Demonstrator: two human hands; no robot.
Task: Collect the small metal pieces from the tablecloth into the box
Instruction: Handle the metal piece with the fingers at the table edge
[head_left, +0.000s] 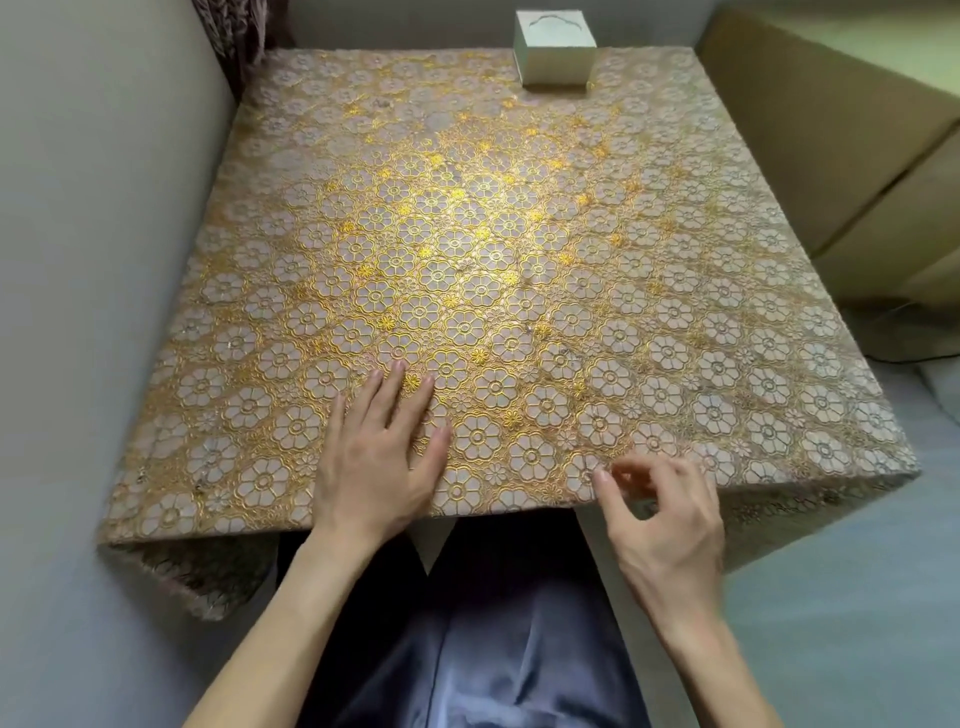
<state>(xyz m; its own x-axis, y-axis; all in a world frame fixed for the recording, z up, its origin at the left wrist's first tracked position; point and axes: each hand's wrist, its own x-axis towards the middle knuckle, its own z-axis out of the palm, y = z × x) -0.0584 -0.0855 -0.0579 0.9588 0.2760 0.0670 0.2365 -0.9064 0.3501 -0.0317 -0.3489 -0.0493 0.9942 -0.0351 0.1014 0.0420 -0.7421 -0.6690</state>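
A gold floral tablecloth (675, 291) covers the table. Tiny grey specks that may be small metal pieces (562, 358) lie scattered on it, another near the left front corner (198, 488); they are hard to tell from the pattern. A white box (555, 57) stands at the far edge, right of centre. My left hand (379, 457) lies flat on the cloth near the front edge, fingers straight and spread. My right hand (665, 514) hovers at the front edge, blurred, with fingers curled and thumb close to forefinger. Whether anything sits between them is not visible.
A pale wall runs along the left side of the table. Tan cushions (841, 156) sit to the right, and a dark patterned curtain (228, 31) hangs at the back left. The cloth drapes over the front edge above my lap.
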